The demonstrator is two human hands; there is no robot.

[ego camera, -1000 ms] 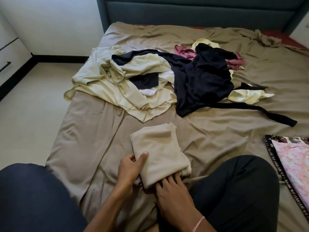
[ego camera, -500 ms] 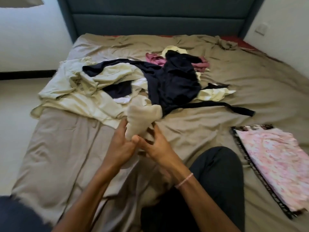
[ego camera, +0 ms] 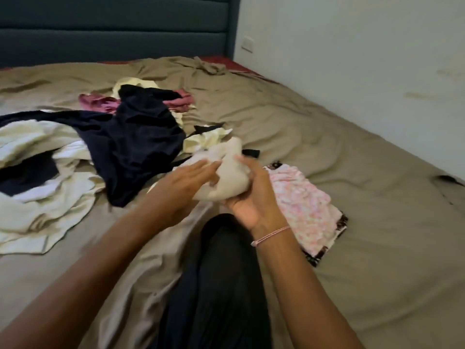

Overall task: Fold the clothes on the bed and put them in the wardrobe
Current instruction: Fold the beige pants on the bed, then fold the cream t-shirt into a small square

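Observation:
A folded beige garment point(ego camera: 226, 172) is held up above the bed, over my knee. My right hand point(ego camera: 251, 195) grips it from below and the right, fingers curled round it. My left hand point(ego camera: 186, 180) lies flat against its left side with straight fingers. Just right of my hands a folded pink floral garment point(ego camera: 304, 207) lies on the bed. A loose heap of unfolded clothes lies to the left: a dark navy garment point(ego camera: 136, 142), cream clothes point(ego camera: 37, 197) and a maroon piece point(ego camera: 98, 103).
The bed has a rumpled olive-brown sheet point(ego camera: 352, 248) and a dark teal headboard point(ego camera: 113, 28). A white wall point(ego camera: 364, 59) runs along the bed's right side. My leg in dark trousers point(ego camera: 221, 285) rests on the bed below my hands.
The folded beige garment was lifted off the sheet and carried to the right, toward the pink floral garment. My view swung right with it.

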